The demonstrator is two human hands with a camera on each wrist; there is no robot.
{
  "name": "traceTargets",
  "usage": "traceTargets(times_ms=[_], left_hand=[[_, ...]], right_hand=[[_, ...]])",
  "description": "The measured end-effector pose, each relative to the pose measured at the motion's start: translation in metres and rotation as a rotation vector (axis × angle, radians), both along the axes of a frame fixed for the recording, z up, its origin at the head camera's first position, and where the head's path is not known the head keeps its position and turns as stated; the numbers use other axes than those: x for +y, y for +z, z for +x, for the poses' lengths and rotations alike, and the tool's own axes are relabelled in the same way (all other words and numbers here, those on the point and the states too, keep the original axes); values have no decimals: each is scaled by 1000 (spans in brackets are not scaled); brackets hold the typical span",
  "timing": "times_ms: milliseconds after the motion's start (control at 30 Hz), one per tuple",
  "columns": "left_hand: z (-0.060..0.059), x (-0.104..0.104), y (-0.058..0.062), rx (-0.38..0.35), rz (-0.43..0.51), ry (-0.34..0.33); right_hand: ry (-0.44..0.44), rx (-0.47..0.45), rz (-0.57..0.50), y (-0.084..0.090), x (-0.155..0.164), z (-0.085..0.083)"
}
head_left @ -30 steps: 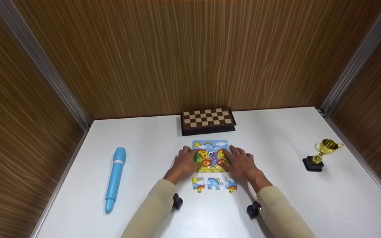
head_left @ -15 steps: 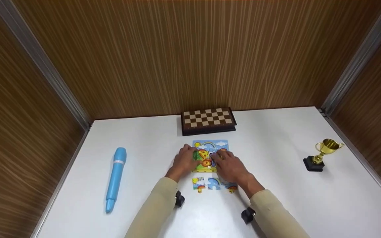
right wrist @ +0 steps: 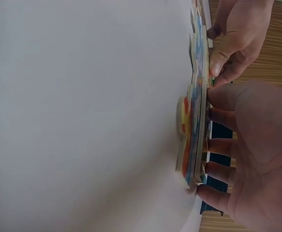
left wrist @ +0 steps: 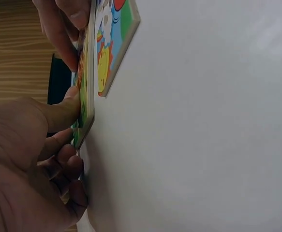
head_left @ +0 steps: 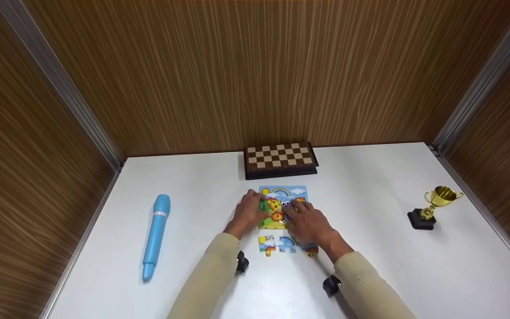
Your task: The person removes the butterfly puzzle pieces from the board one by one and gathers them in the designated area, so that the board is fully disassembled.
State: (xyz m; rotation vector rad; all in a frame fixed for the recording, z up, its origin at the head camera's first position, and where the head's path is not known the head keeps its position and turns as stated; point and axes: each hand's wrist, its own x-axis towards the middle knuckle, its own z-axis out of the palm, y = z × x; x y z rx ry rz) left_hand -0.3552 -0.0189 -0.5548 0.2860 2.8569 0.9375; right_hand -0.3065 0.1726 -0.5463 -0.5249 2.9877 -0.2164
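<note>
A square butterfly jigsaw puzzle (head_left: 275, 221) lies on the white table in front of me. My left hand (head_left: 248, 212) holds its left edge. In the left wrist view the thumb (left wrist: 66, 108) is on top of the puzzle, with the other fingers curled beside the edge. My right hand (head_left: 311, 225) rests on the puzzle's right part, its fingertips (right wrist: 220, 145) spread over the surface and hiding much of the butterfly. Below the puzzle lie joined loose puzzle pieces (head_left: 287, 244) showing a sun and rainbow; the right hand partly covers their right end.
Behind the puzzle a folded chessboard box (head_left: 280, 159) stands near the wood-grain back wall (head_left: 277, 75). A blue toy microphone-like stick (head_left: 156, 237) lies at the left. At the right is a gold trophy cup (head_left: 441, 197) on a black base.
My right hand has moved left from the puzzle's right edge onto its surface, now covering the butterfly's right side. The left hand has stayed nearly in place.
</note>
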Motion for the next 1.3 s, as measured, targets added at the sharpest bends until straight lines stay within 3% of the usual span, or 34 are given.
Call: traceTargets(times_ms=[300, 467, 800, 1300], left_hand=[[-1, 3, 2, 44, -13, 5], [2, 1, -1, 29, 23, 14], [4, -8, -3, 142, 11, -22], [7, -8, -2, 227, 12, -36]], right_hand=[[21, -15, 69, 5, -3, -1], [27, -27, 105, 5, -4, -1], [16, -47, 53, 6, -4, 0], [23, -60, 6, 6, 1, -2]])
